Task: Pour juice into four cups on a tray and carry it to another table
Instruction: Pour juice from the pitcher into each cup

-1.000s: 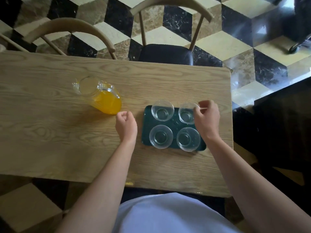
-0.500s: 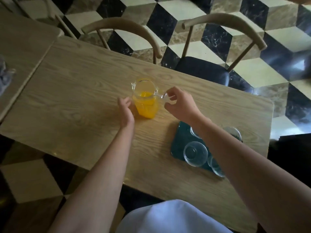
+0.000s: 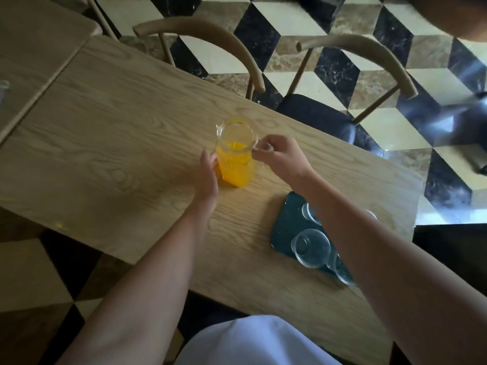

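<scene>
Gripping jug [image 3: 235, 156] handle w/ right hand [image 3: 283, 158], left hand [image 3: 209, 172] bracing its side; cups [image 3: 312, 247] on tray [image 3: 288, 214] near right forearm looking empty, pouring & carrying remaining.

Looking down on a wooden table [image 3: 110, 122]. Glass pitcher [image 3: 235, 156] of orange juice standing upright near the middle. Right hand [image 3: 279, 156] closing its fingers on the pitcher's clear handle; left hand [image 3: 209, 175] resting flat against the pitcher's near left side. Dark green tray [image 3: 286, 219] lying to the right, well apart from the pitcher, carrying empty clear cups [image 3: 312, 247], partly hidden by the right forearm. Two wooden chairs [image 3: 203, 32] sitting at the far edge, over a checkered floor [image 3: 324, 83].
</scene>
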### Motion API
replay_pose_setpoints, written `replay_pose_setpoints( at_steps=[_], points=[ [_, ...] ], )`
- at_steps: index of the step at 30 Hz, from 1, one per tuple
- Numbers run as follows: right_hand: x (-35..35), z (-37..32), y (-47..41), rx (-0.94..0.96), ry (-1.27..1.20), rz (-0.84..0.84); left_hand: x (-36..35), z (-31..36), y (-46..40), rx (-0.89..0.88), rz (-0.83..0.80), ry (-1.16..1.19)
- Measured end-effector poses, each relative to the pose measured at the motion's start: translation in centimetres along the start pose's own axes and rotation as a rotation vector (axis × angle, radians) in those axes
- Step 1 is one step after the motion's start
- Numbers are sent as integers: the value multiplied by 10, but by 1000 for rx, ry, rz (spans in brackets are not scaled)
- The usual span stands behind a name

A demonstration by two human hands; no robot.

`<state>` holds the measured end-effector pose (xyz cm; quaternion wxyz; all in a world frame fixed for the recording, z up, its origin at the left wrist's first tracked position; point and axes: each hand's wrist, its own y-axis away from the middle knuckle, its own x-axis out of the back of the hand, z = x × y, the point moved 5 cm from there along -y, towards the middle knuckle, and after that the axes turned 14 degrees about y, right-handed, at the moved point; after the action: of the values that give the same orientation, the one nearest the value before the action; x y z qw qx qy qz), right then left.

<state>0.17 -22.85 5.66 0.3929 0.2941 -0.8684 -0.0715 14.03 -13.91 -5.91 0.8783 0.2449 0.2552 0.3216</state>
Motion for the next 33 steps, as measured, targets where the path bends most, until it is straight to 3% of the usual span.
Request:
replay_pose_setpoints(
  at_steps=[6, 12, 22, 27, 33],
  points=[
    [-13, -18, 1, -21, -46, 37, 18, -9, -21, 56, 45, 96],
    [1, -33, 22, -58, -149, 104, 5, 4, 11, 28, 41, 166],
    [82, -39, 119, -83, -381, 346, -62, 25, 112, -176, -194, 58],
    [117, -13, 189, -55, -437, 451, -102, -3, 173, -168, -316, -11],
    [142, 47, 275, -105, -467, 509, -134, -71, 249, -141, -345, -38]
  ],
)
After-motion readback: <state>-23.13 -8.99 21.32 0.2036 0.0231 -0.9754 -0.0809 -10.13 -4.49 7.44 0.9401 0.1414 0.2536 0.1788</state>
